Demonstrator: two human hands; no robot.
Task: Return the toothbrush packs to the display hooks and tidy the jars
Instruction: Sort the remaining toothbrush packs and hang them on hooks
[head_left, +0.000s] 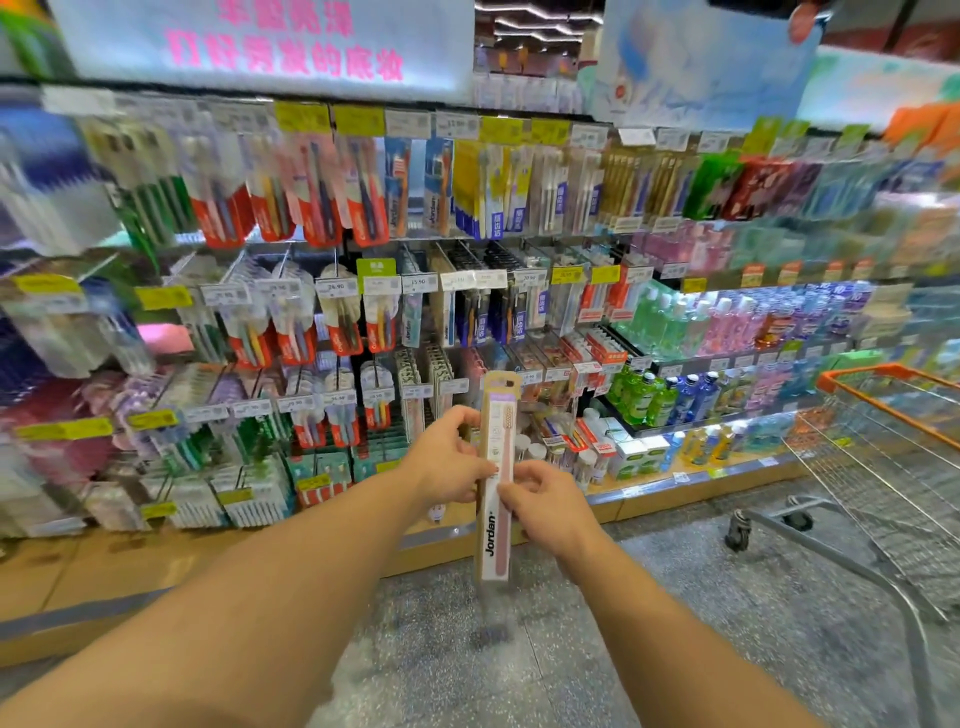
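Now, toothbrush pack (497, 483): a tall, narrow beige card marked "Jordan" with a pink brush inside, held upright in front of the display, its top edge level with the low rows of hooks, its bottom end hanging over the floor.
Left hand (451, 457): its grip is closed on the pack's left edge about halfway up, fingers curled round behind the card and the thumb on the front.
Right hand (548, 506): its grip pinches the pack's right edge a little lower than the left hand, thumb and fingertips closed on the card.
Display hooks (358, 332): rows of hanging toothbrush packs with price tags at their tips, filling the wall to the left and ahead of the hands; the held pack is near them but on no hook.
Jars (584, 465): small white-capped containers on the bottom shelf just behind and to the right of the held pack; blurred, so their exact state cannot be told.
Mouthwash bottles (644, 397): green, blue and pink, on shelves to the right of the hooks.
Shopping cart (893, 457): wire basket with an orange rim, at the far right on the speckled floor (649, 597).
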